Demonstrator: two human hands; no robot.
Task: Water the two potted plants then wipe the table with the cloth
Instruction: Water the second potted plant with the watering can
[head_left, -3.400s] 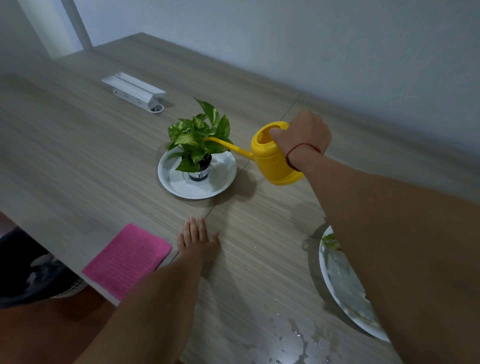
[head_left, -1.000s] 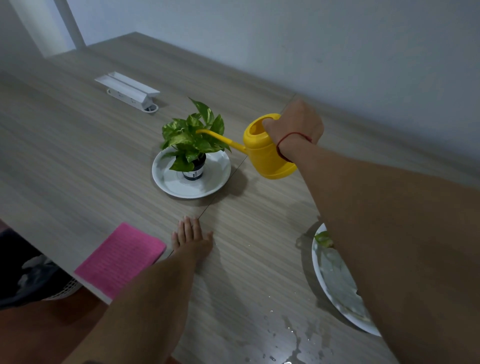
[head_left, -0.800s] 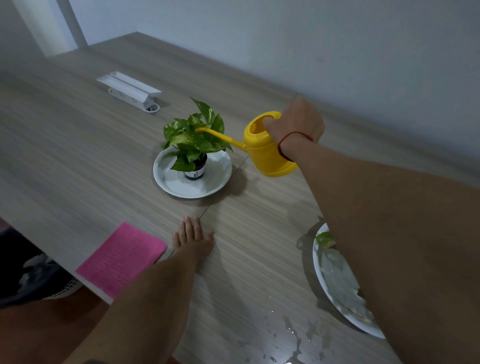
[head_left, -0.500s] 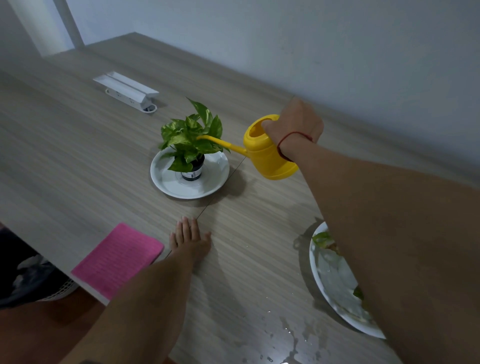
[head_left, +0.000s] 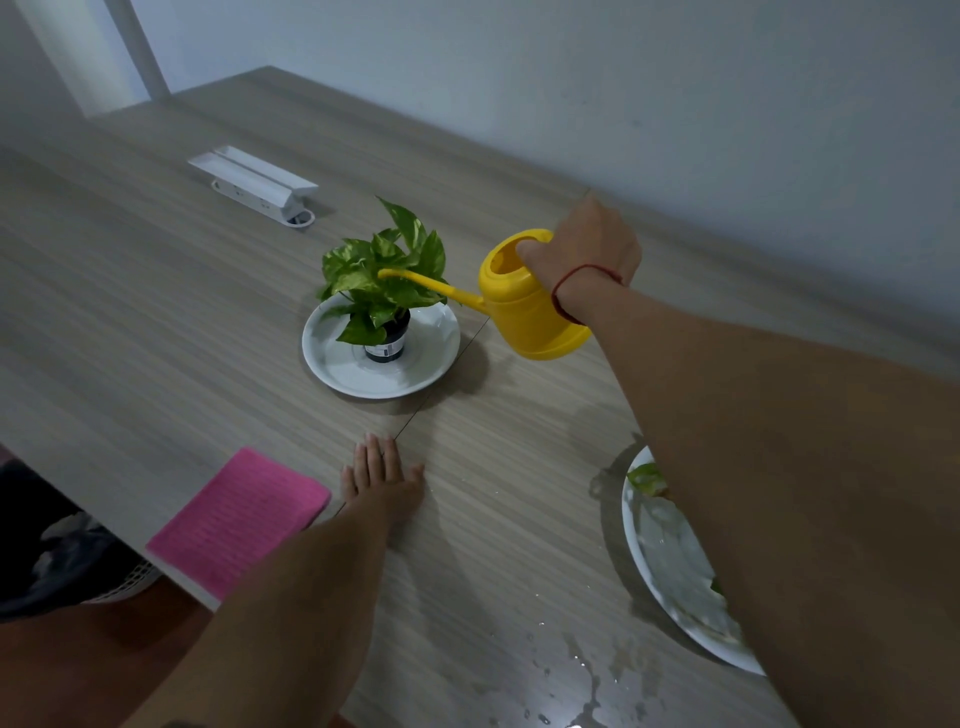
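My right hand (head_left: 587, 249) grips a yellow watering can (head_left: 524, 306) held above the table, its thin spout reaching into the leaves of a small green potted plant (head_left: 384, 280). That plant stands in a dark pot on a white plate (head_left: 332, 358). A second white plate (head_left: 670, 566) lies at the right, mostly hidden under my right forearm, with a bit of leaf showing. My left hand (head_left: 382, 480) rests flat on the table, fingers apart. A pink cloth (head_left: 239, 519) lies at the near table edge, just left of that hand.
Spilled water (head_left: 587, 686) glistens on the wooden table (head_left: 130, 312) near the front. A white power strip box (head_left: 254, 182) sits at the back left. A grey wall runs along the table's far side. Dark items lie on the floor at lower left.
The watering can has shifted only slightly, its spout staying over the plant's leaves. My left hand stays flat on the table beside the cloth.
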